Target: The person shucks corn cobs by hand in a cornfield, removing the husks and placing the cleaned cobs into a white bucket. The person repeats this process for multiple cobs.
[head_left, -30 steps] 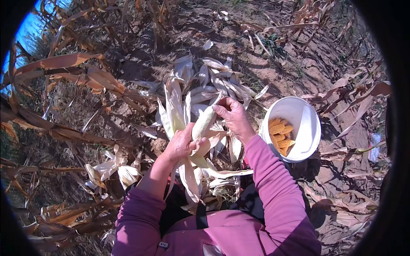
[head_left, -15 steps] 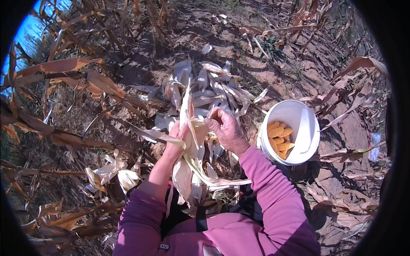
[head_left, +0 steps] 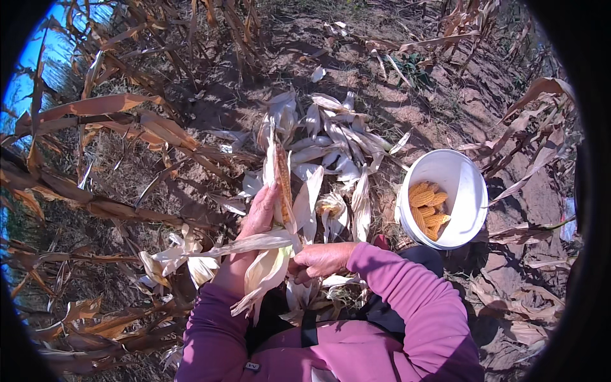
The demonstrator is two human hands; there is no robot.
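Two hands worked on one corn ear (head_left: 282,186) near the middle of the scene. The left hand (head_left: 258,216) was closed around the ear from the left, holding it upright with its tip pointing far; a strip of orange kernels showed between the pale husk leaves (head_left: 310,197) still wrapped about it. The right hand (head_left: 320,260) sat just near of the ear's base, fingers curled shut on a peeled-back husk strip (head_left: 267,270) that hung down toward the person's pink sleeves (head_left: 407,293). Another long husk leaf stretched left from the hands, across the left wrist.

Beyond the ear, a heap of stripped husks (head_left: 331,137) lay on the bare soil (head_left: 382,89). To the right, apart from the hands, stood a white bucket (head_left: 468,184), with several husked yellow-orange cobs (head_left: 429,207) lying in its bottom. Dry brown corn stalks (head_left: 102,159) crossed the left side, and more dry leaves edged the far right. What lay under the right hand was shaded, possibly more husk.
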